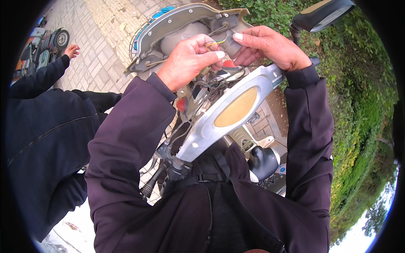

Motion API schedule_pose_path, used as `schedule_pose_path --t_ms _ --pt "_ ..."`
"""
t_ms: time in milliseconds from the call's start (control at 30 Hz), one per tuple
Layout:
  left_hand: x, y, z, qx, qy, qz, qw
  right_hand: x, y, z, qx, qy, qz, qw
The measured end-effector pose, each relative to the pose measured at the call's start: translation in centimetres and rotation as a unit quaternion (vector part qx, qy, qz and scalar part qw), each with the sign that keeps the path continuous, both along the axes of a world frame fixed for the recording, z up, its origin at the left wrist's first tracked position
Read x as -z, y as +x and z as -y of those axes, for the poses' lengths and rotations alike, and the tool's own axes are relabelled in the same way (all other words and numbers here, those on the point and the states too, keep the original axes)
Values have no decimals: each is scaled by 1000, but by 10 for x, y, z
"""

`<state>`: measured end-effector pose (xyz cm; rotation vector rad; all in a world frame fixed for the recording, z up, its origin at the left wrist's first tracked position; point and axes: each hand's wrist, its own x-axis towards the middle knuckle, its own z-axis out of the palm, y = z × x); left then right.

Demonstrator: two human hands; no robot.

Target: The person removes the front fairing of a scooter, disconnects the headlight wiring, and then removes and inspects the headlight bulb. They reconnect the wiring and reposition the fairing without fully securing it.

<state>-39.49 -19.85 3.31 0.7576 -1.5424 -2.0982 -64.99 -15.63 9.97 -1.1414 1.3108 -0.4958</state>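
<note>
Thin coloured wires (216, 42) are pinched in my left hand (191, 61), above the opened front of a scooter. Beside it, my right hand (268, 47) is closed at the far end of these wires, on something too small to make out against a grey part (229, 45). Below both hands lie a bundle of cables (206, 95), red lenses (181, 104) and a silver handlebar cover (196, 138) with a tan oval inset. A detached front panel (185, 14) is upside down behind my hands.
A co-worker in dark clothing (44, 139) stands close at my left, one hand (71, 52) raised. A mirror (320, 17) rises at the upper right, before a hedge (363, 118). Parked vehicles (44, 46) stand on the paving (101, 59); handlebar grips (149, 181) are near my waist.
</note>
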Motion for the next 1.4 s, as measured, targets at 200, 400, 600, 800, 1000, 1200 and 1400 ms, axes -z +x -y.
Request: schedule_pose_path --t_ms 200,400,600,800,1000,1200,1400 --pt "-6 -8 -8 -62 3 -54 997 -3 3 1 -23 4 -15 1000" --pt "3 -16 -2 -47 26 -85 995 -3 6 -1 -40 -16 -21 999" --pt "9 -14 -3 -20 -126 -46 991 -6 4 1 -48 19 -18 998" --pt "5 -9 -3 16 -91 -59 994 -9 5 3 -73 24 -13 997" --pt "8 -14 -5 -27 -80 -47 995 -6 14 4 -5 2 -73 997" --pt "5 -11 -6 -44 -197 49 978 0 22 -1 -45 -111 -100 988" --pt "1 -10 -9 -41 -63 16 997 8 20 1 -68 -92 -59 992"
